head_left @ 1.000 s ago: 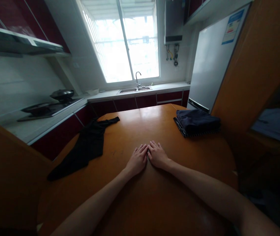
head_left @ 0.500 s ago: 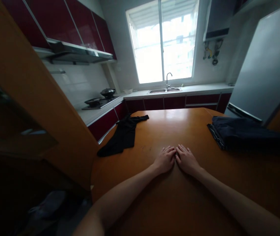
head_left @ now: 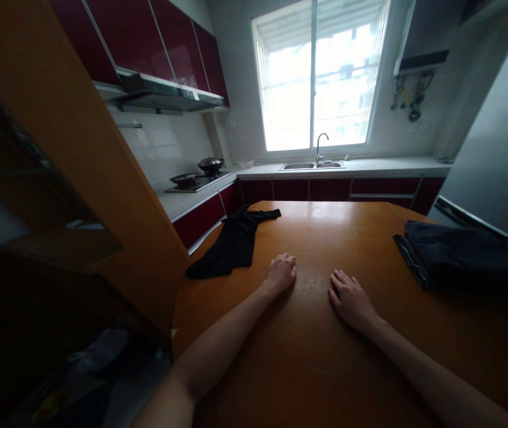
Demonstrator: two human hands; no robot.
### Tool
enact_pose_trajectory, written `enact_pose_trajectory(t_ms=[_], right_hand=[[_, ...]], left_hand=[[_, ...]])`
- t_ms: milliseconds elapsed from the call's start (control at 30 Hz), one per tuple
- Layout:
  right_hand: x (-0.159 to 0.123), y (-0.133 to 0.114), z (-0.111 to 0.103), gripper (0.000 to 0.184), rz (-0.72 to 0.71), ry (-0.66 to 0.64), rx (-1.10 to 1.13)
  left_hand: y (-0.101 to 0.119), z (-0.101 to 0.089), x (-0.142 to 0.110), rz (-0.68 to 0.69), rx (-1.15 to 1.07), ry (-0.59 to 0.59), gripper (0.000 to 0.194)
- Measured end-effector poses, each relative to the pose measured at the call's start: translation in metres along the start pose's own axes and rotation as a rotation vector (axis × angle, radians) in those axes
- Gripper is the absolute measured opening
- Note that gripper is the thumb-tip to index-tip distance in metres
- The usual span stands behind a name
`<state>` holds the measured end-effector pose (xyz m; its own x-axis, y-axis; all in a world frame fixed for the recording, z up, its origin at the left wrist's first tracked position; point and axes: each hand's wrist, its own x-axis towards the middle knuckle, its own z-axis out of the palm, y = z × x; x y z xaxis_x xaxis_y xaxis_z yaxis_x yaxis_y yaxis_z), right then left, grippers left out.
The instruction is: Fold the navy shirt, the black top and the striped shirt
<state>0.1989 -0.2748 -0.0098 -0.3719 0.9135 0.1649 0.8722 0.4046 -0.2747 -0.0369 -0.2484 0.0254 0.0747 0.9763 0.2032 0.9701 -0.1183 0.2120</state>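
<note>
Fingers [head_left: 343,277] now apart, left hand [head_left: 281,272] curled

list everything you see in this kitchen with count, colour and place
garment: 1, black, table's left
clothes pile: 1, dark, table's right
table: 1, orange-brown, centre
stove: 1, black, left counter
pans: 2, dark, on stove, one lidded
hood: 1, dark, above stove
upper cabinets: several, red, upper left
lower cabinets: several, red, below counter
counter: 1, white, behind table
sink: 1, silver, in counter
tap: 1, silver, at sink
window: 1, white-framed, back wall
heater: 1, grey, right of window
fridge: 1, grey, right
floor items: dim, lower left, unclear
left hand: 1, on table
right hand: 1, on table
</note>
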Motion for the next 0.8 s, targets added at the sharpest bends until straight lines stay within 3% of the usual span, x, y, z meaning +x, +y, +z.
enact_pose_trajectory(t_ms=[267,367,433,533,633,700,800], right_hand=[[0.0,0.0,0.0,0.053,-0.009,0.004,-0.036],[0.0,-0.001,-0.001,0.054,-0.005,0.004,-0.043],[0.0,-0.002,-0.002,0.054,-0.002,0.005,-0.041],[0.001,-0.004,-0.003,0.054,0.0,0.006,-0.055],[0.001,-0.005,-0.003,0.052,-0.005,0.01,-0.074],[0.001,-0.004,-0.002,0.051,-0.005,0.015,-0.078],[0.002,-0.003,-0.001,0.047,-0.005,0.03,-0.061]], left_hand=[[-0.114,-0.062,-0.001,-0.536,0.149,-0.019,0.046],[-0.143,-0.074,-0.004,-0.667,0.15,-0.034,0.054],[-0.155,-0.077,-0.004,-0.684,0.135,-0.047,0.051],[-0.159,-0.075,0.0,-0.655,0.09,-0.066,0.036],[-0.148,-0.069,0.006,-0.583,0.013,-0.08,0.027],[-0.128,-0.061,0.009,-0.501,-0.077,-0.116,0.018],[-0.078,-0.039,0.009,-0.356,-0.253,-0.202,0.016]])
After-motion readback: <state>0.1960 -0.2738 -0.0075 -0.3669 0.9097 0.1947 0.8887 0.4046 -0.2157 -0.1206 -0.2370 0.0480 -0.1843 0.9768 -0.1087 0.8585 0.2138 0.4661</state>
